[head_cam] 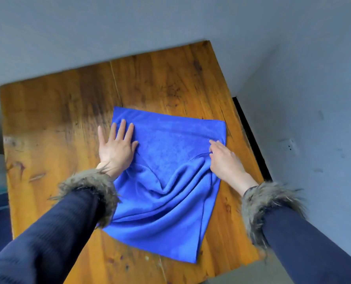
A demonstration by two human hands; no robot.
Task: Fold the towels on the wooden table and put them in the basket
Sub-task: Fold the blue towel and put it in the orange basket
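Left hand [117, 146] lay flat, fingers wide, on the blue towel [166, 201] at 9 o'clock; right hand [225, 160] pinched its hem at 3 o'clock on the counter [53, 119].

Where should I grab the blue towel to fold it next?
Probably the blue towel by its two near corners, from your side of the wooden table. The far half lies flat; the near half is rumpled and loose, so it lifts and folds away from you easily.
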